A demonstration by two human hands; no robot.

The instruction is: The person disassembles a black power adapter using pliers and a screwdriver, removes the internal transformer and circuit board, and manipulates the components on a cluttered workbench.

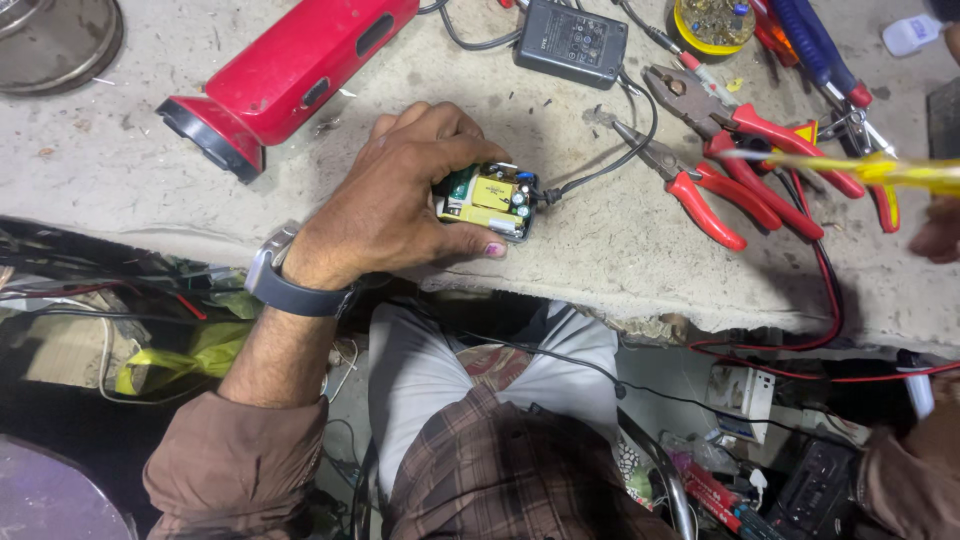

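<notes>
The circuit board [487,201] sits near the front edge of the bench [120,200], a small open unit with a yellow part, green board and dark capacitors showing. The left hand [395,200] is closed around it from the left, fingers curled over the top and thumb pressed along the near side, pinning it to the bench top. A black cable [610,165] runs from the board's right end up toward a black adapter [572,42] lying further back.

The right hand [938,230] shows only at the far right edge, blurred; it seems to have hold of a yellow-handled tool [880,172] that stretches leftward over the pliers, but how the fingers close on it I cannot tell.

Just right of the board lie two red-handled pliers [720,150], crossing each other, with red and black wires [825,290] trailing off the bench edge beneath them. Behind the left hand, a red torch [290,70] lies at a slant, its black head pointing to the front left. A round yellow tin [712,25] of small parts stands at the back, beside blue-handled tools [815,45]. A metal bowl [55,40] rests at the back left corner. A wristwatch [285,280] circles the left wrist.
</notes>
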